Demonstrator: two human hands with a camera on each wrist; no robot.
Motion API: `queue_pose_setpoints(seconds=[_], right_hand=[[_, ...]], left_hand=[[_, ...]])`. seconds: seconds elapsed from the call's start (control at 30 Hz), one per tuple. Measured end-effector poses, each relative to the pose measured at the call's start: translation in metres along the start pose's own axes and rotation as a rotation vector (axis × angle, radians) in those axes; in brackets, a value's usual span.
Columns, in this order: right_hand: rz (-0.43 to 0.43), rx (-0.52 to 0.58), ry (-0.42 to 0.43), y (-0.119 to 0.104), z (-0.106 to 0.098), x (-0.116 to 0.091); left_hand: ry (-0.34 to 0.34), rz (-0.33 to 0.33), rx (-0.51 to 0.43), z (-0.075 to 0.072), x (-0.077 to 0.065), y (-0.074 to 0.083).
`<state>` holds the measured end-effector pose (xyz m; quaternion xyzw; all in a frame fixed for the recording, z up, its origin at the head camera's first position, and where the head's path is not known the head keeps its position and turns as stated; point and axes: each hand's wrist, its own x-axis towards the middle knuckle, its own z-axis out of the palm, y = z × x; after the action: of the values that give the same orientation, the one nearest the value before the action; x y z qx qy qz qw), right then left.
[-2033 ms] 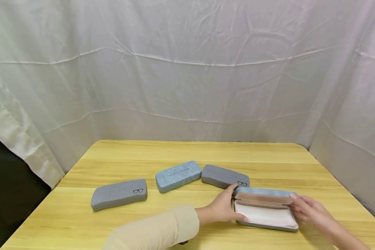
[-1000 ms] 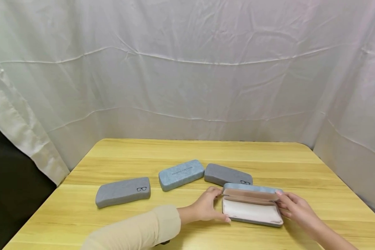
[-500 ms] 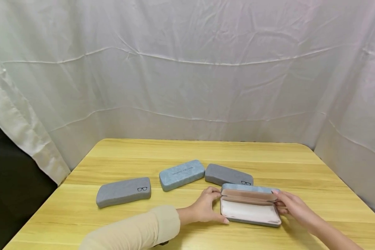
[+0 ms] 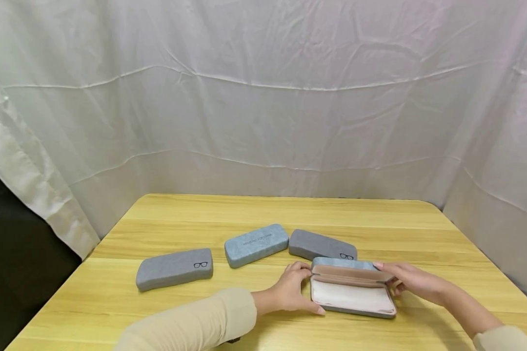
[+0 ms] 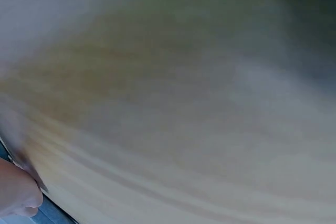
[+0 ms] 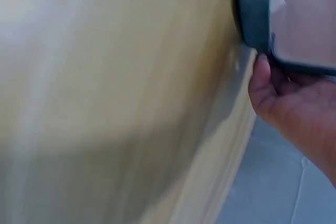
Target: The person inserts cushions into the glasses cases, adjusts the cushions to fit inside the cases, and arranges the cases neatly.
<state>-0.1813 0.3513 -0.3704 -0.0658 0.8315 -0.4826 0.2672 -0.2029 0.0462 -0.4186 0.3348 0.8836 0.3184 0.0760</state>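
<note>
A blue-grey glasses case (image 4: 342,263) stands with its lid raised, right of the table's middle in the head view. A white cloth (image 4: 351,296) lies in its base, and the lid's lining is pinkish. My left hand (image 4: 290,291) grips the case's left end, thumb at the front corner and fingers toward the back. At the other end, my right hand (image 4: 421,282) holds the lid's corner, thumb on the top edge and fingers behind the right side. The left wrist view catches only part of my left hand (image 5: 18,190) against the case's dark edge (image 5: 55,213).
Behind the raised lid sits a closed grey glasses case (image 4: 320,243) with a spectacles print. A closed light-blue case (image 4: 256,244) lies left of it, and another grey case (image 4: 174,269) is farther left. White curtains (image 4: 263,122) hang around the wooden table (image 4: 263,209).
Both hands have shifted the raised-lid case leftward over the past two seconds. Most recently, the right thumb has slid left along the lid's top edge, while the left hand stays at its end.
</note>
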Motion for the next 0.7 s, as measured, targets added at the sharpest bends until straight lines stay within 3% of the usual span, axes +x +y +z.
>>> queue_pose_setpoints(seconds=[0.13,0.4,0.57,0.7], right_hand=[[-0.026,0.03,-0.09,0.002,-0.008,0.003],[-0.072,0.045,-0.169,0.004,-0.016,0.006],[-0.131,-0.019,-0.169,0.006,-0.016,0.004],[-0.139,-0.1,-0.115,0.008,-0.014,0.003]], left_hand=[[0.001,-0.002,-0.009,0.0,0.0,-0.001],[0.003,0.001,-0.04,0.0,0.002,0.0],[-0.014,-0.005,-0.05,-0.002,0.003,-0.002],[-0.033,-0.03,-0.078,-0.003,0.007,-0.004]])
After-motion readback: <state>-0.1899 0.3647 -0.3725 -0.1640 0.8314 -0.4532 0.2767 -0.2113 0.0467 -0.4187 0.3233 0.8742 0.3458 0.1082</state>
